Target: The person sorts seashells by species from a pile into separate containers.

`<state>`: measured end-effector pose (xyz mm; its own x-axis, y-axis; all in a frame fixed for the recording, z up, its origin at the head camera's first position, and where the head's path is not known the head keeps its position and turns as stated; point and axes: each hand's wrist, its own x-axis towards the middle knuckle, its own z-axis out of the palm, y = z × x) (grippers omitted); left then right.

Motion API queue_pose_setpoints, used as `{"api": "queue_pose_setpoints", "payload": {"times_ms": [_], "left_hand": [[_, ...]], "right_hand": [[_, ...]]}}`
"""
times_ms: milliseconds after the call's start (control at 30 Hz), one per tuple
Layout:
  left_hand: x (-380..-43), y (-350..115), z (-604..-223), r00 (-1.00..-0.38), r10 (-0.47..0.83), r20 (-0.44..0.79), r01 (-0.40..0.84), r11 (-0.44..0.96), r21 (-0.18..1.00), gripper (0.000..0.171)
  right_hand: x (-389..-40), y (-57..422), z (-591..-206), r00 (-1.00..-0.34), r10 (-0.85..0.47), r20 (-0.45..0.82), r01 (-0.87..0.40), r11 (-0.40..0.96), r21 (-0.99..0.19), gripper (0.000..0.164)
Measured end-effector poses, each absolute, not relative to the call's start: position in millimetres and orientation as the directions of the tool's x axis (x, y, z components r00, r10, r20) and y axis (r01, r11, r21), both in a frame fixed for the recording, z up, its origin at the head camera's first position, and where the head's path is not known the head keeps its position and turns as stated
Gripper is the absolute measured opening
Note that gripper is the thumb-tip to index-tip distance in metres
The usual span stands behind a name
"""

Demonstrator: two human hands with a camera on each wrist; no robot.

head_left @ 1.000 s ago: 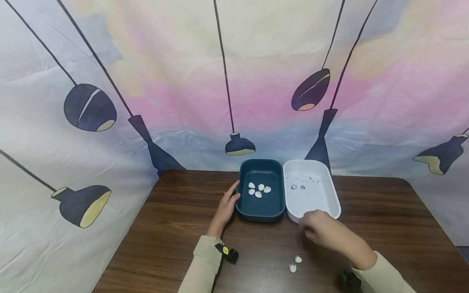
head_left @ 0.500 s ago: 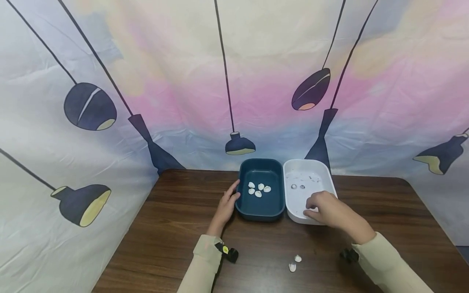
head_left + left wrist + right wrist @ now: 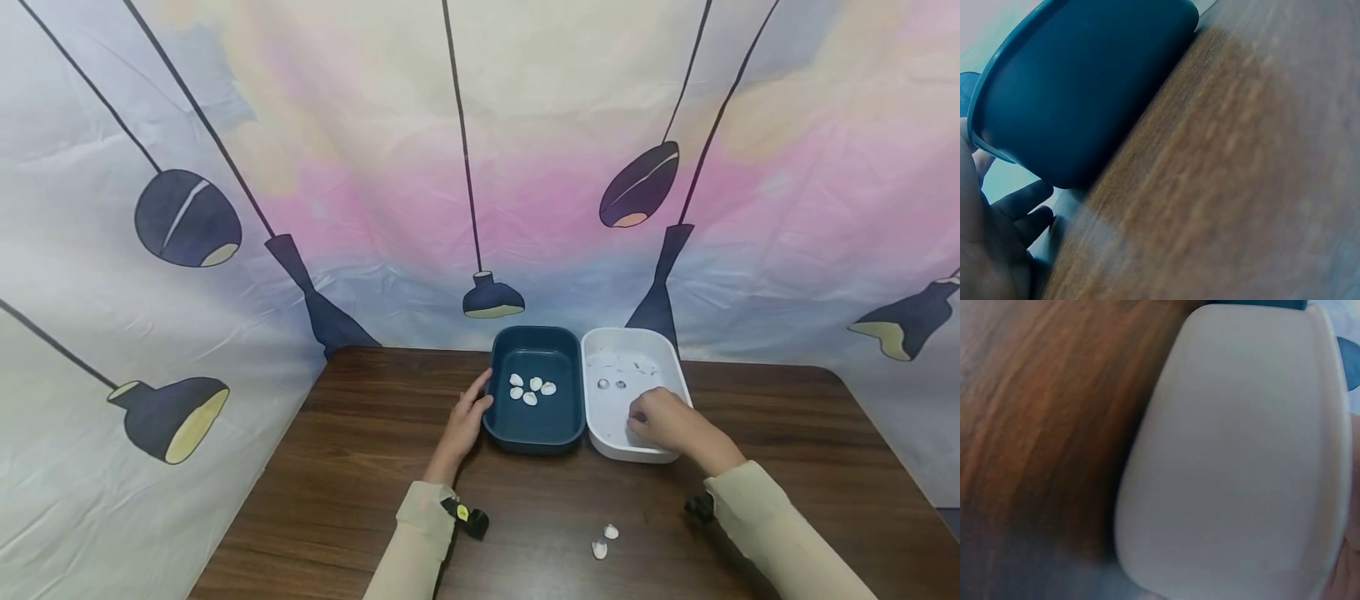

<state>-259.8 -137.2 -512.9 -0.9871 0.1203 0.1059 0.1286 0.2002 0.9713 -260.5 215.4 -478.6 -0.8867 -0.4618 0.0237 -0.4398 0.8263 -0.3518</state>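
Observation:
Against the left side of a dark teal tray (image 3: 540, 433) rests my left hand (image 3: 461, 425), its fingers fairly straight. The left wrist view shows fingers (image 3: 1025, 200) beside the tray's outer wall. Several small white shells (image 3: 530, 398) lie inside this tray. My right hand (image 3: 663, 421) is over the near part of a white tray (image 3: 630, 454), fingers curled downward; whether they hold anything is hidden. Two greyish shells (image 3: 603, 383) lie farther back in the white tray. In the right wrist view, the white tray's outer wall (image 3: 1229, 450) covers most of that hand.
Two loose shells (image 3: 599, 550) lie on the brown wooden table (image 3: 360, 467) in front of the trays. The trays stand side by side near the back edge. A cloth backdrop (image 3: 360, 150) with printed lamps hangs behind.
My right hand has moved from the white tray's near edge farther in over the tray, and its fingers have dipped down. The left hand stays at the teal tray.

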Motion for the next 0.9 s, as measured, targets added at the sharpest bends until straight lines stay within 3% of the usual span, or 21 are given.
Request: {"api": "queue_pose_setpoints", "payload": {"times_ms": [200, 400, 767, 900], "left_hand": [[-268, -138, -525, -0.988, 0.115, 0.106, 0.129, 0.218, 0.967, 0.05], [-282, -142, -551, -0.989, 0.102, 0.111, 0.133, 0.243, 0.961, 0.051], [-282, -142, -550, -0.984, 0.118, 0.137, 0.163, 0.251, 0.954, 0.051], [-282, -142, -550, -0.984, 0.116, 0.136, 0.162, 0.251, 0.954, 0.05]], "right_hand": [[-265, 222, -489, -0.882, -0.468, 0.05, -0.453, 0.815, -0.362, 0.022], [-269, 224, -496, -0.897, -0.441, 0.003, -0.412, 0.835, -0.364, 0.014], [-271, 222, -494, -0.914, -0.404, 0.028, -0.388, 0.854, -0.347, 0.009], [-274, 221, -495, -0.92, -0.393, -0.002, -0.367, 0.862, -0.349, 0.028]]}}
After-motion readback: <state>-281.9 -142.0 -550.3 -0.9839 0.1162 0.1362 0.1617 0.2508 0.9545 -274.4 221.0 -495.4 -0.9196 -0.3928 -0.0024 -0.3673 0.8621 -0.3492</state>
